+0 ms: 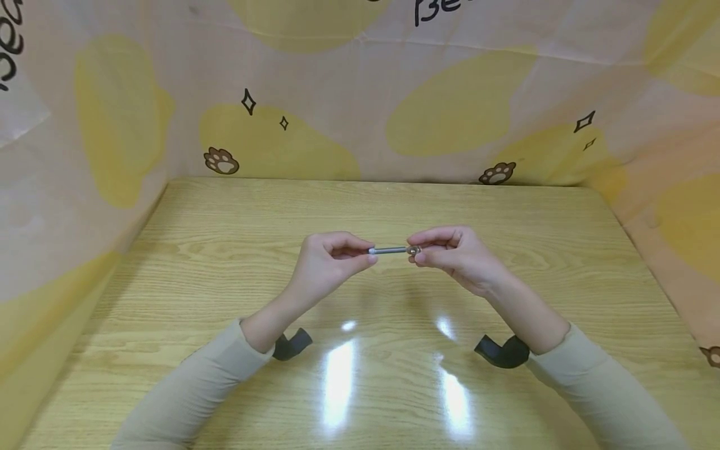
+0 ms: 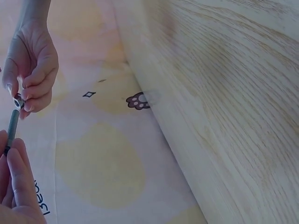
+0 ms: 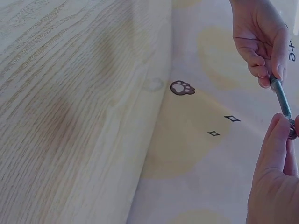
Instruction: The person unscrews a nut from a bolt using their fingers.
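A threaded metal bolt [image 1: 390, 250] lies almost level above the table, its head end pinched between the thumb and fingers of my left hand [image 1: 332, 259]. Opposite it, my right hand [image 1: 455, 257] pinches a small shiny nut [image 1: 414, 250] with thumb and fingertips. In the left wrist view the bolt's free tip [image 2: 14, 119] meets or nearly meets the nut [image 2: 18, 101]; whether the threads are engaged I cannot tell. From the right wrist view, fingers partly cover the nut [image 3: 292, 129], while the bolt's shank [image 3: 281, 99] shows plainly.
Beneath both hands spreads a wood-grain table [image 1: 242, 219] with bright light reflections near its front. A patterned cloth [image 1: 360, 94] with yellow patches and paw prints hangs behind it and along both sides. Black straps [image 1: 503, 351] show at both wrists.
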`<state>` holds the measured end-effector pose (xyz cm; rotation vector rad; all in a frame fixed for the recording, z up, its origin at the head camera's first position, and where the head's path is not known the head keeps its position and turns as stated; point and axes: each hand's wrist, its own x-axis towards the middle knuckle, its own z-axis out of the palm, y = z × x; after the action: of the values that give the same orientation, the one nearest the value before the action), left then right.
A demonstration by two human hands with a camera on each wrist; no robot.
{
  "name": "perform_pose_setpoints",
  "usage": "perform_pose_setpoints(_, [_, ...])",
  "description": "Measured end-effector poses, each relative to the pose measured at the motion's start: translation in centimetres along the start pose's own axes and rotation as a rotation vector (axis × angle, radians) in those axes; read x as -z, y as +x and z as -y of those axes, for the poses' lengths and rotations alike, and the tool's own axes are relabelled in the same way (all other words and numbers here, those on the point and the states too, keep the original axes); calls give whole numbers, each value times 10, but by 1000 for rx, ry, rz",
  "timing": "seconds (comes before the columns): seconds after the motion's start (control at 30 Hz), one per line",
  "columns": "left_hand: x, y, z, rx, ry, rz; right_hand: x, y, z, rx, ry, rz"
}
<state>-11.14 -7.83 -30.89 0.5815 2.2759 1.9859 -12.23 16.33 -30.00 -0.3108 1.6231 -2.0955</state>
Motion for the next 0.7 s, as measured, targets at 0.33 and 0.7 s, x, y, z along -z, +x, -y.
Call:
perform_pose_setpoints(0.33, [3,0,0,-1,-3,10,3,-3,0,18,37,5])
perform_pose_setpoints(0.7, [4,0,1,-23,-24,38,10,-7,-1,36,18,7])
